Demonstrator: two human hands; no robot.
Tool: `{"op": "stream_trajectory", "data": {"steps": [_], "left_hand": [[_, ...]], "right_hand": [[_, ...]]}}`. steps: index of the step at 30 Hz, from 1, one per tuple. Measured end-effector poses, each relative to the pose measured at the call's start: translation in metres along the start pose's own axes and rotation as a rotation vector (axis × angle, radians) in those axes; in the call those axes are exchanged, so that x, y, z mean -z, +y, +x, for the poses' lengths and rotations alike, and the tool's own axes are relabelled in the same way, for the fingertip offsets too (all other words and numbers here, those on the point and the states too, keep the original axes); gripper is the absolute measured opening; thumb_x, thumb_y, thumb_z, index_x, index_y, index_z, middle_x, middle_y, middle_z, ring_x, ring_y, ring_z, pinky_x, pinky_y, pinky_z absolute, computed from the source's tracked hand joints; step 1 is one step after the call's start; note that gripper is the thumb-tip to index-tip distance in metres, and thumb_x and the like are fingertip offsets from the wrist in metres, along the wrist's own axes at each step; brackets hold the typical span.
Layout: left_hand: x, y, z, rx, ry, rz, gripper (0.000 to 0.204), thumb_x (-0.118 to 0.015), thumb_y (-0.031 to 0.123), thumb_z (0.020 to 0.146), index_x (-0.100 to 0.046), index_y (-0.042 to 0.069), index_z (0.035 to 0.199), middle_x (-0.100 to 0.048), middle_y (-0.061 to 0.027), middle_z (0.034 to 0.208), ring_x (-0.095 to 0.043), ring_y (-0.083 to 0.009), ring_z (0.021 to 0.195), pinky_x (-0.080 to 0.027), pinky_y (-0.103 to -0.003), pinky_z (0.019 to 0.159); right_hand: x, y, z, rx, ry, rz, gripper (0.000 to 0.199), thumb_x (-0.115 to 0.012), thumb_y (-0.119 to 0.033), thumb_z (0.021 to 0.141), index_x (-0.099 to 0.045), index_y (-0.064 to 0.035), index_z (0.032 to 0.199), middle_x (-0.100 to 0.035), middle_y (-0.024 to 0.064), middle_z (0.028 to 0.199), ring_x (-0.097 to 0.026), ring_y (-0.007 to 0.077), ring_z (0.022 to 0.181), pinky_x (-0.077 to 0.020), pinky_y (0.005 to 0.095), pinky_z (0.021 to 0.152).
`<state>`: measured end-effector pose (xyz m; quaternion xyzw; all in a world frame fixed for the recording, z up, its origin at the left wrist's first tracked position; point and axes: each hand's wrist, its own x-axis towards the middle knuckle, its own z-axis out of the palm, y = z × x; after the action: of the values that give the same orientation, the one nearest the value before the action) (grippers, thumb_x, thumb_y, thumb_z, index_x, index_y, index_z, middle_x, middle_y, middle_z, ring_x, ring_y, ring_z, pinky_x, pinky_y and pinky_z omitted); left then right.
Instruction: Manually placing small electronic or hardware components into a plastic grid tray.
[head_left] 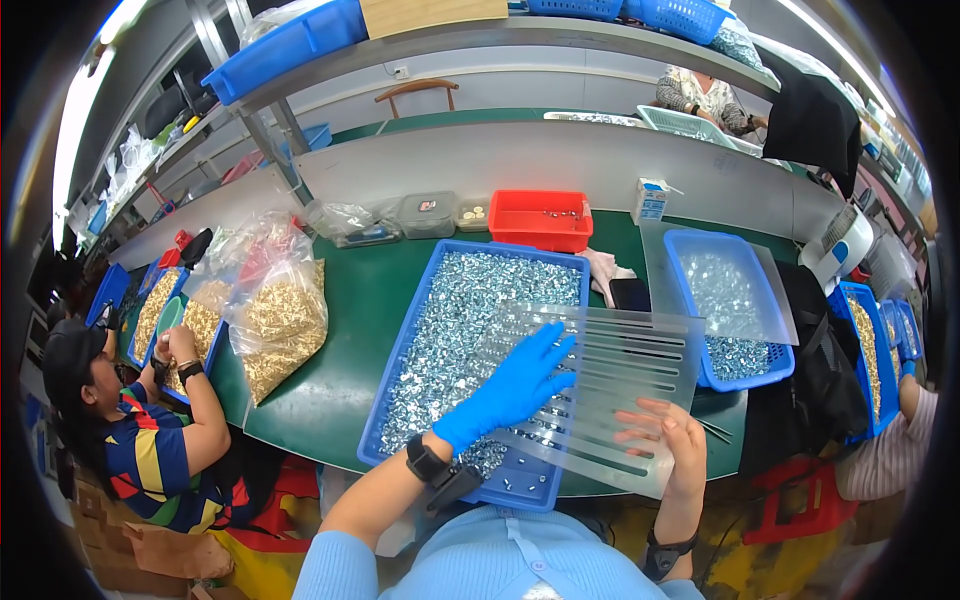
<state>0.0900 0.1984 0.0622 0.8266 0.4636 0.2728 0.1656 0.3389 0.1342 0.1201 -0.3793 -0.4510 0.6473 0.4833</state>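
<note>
A clear plate with long parallel slots is tilted over the right side of a blue tray. Many small silvery metal parts fill that tray. My left hand, in a blue glove, lies with fingers spread across the left part of the plate. At the plate's near right corner, my bare right hand holds the edge, and its fingers show through the clear sheet. Some loose parts appear through the plate near my glove. Both wrists wear dark bands.
To the right stands a blue basket of metal parts, partly under another clear sheet. A bag of gold-coloured parts sits left. Behind are a red bin, a phone and a carton. A co-worker sits at left.
</note>
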Motion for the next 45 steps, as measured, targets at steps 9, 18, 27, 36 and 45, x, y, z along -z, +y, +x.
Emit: {"op": "stream_trajectory", "data": {"steps": [9, 18, 27, 36, 45], "left_hand": [[0.035, -0.005, -0.066, -0.027, -0.007, -0.136, 0.035, -0.048, 0.022, 0.092, -0.051, 0.003, 0.121, -0.041, -0.0180, 0.134, -0.038, -0.0330, 0.124, -0.026, -0.041, 0.106], [0.032, -0.099, -0.032, 0.341, 0.204, 0.487, 0.043, -0.051, 0.039, 0.089, -0.052, 0.008, 0.120, -0.038, -0.0171, 0.136, -0.036, -0.0338, 0.125, -0.024, -0.050, 0.104], [0.037, -0.097, -0.033, 0.121, 0.023, 0.399, 0.046, -0.057, 0.040, 0.084, -0.053, 0.008, 0.117, -0.047, -0.0169, 0.121, -0.042, -0.0363, 0.116, -0.035, -0.047, 0.095], [0.017, -0.106, -0.029, 0.310, 0.110, 0.347, 0.033, -0.062, 0.030, 0.081, -0.057, 0.006, 0.103, -0.053, -0.0115, 0.091, -0.056, -0.0285, 0.082, -0.047, -0.039, 0.068], [0.043, -0.084, 0.010, 0.598, 0.117, -0.569, 0.024, -0.063, 0.025, 0.083, -0.061, 0.005, 0.096, -0.057, -0.0016, 0.073, -0.052, -0.0085, 0.062, -0.043, -0.025, 0.052]], "right_hand": [[-0.003, -0.003, 0.003, 0.001, 0.032, -0.020, 0.047, -0.049, -0.028, 0.086, -0.049, 0.0093, 0.115, -0.061, 0.0284, 0.101, -0.066, 0.0297, 0.080, -0.0532, 0.0300, 0.063], [0.002, -0.010, -0.005, 0.017, 0.043, 0.003, 0.050, -0.053, -0.028, 0.083, -0.048, 0.0113, 0.114, -0.062, 0.0269, 0.099, -0.066, 0.0309, 0.081, -0.0519, 0.0311, 0.061], [0.038, -0.025, -0.021, 0.030, 0.148, -0.051, 0.056, -0.052, -0.030, 0.076, -0.051, 0.0140, 0.110, -0.063, 0.0292, 0.092, -0.067, 0.0309, 0.073, -0.0488, 0.0273, 0.053], [0.041, -0.021, -0.024, 0.002, 0.159, -0.018, 0.057, -0.051, -0.030, 0.075, -0.050, 0.0150, 0.110, -0.062, 0.0312, 0.093, -0.067, 0.0321, 0.073, -0.0484, 0.0264, 0.052], [0.016, 0.001, -0.003, -0.010, -0.004, 0.077, 0.049, -0.049, -0.023, 0.079, -0.050, 0.0133, 0.112, -0.061, 0.0302, 0.097, -0.066, 0.0327, 0.080, -0.0500, 0.0277, 0.055]]}}
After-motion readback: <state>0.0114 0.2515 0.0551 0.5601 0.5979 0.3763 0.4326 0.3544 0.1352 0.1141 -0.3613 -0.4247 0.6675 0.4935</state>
